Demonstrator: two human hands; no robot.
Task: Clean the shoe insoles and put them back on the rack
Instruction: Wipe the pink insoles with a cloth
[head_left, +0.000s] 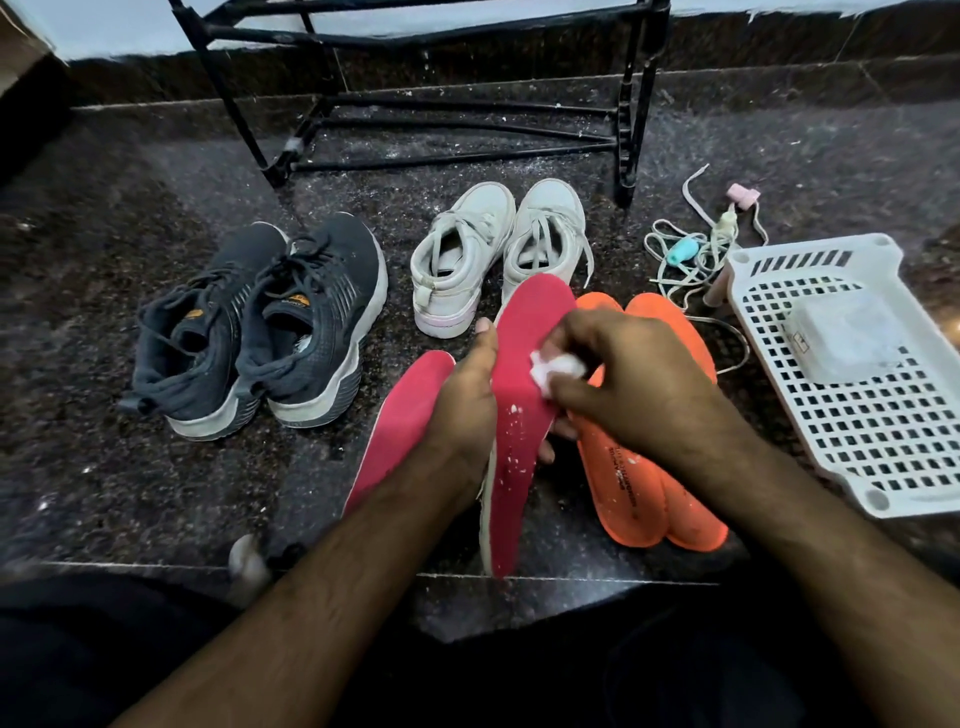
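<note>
From left to right, a pair of dark grey mesh sneakers (254, 327) stood on the speckled dark stone floor (104, 364), two shoes side by side with the heels toward the person. Next came a flat pink foam insole (400, 415) that lay on the floor, just beside the left hand (462, 395). This hand gripped a second pink foam insole (524, 374) along its left edge and held it raised and tilted. Its long axis ran away from the person, with the toe end far and the heel end near, and white crumbs dotted its lower half. The right hand (628, 384) pinched a small white wad, perhaps tissue or cotton (558, 366), and pressed it on the middle of the insole's right side. So the right hand was the nearer one for the wiping strokes, which in my judgement should follow this long axis down to the crumbs. Behind stood a pair of white lace-up sneakers (498, 249), and further back the black metal shoe rack (457, 124), well apart from the hands. Under the right wrist lay two orange foam insoles (649, 467), so I counted four insoles and four shoes. At the right were loose pale shoelaces (691, 254) and one white perforated plastic tray (857, 415) carrying a small white box (841, 343)
</note>
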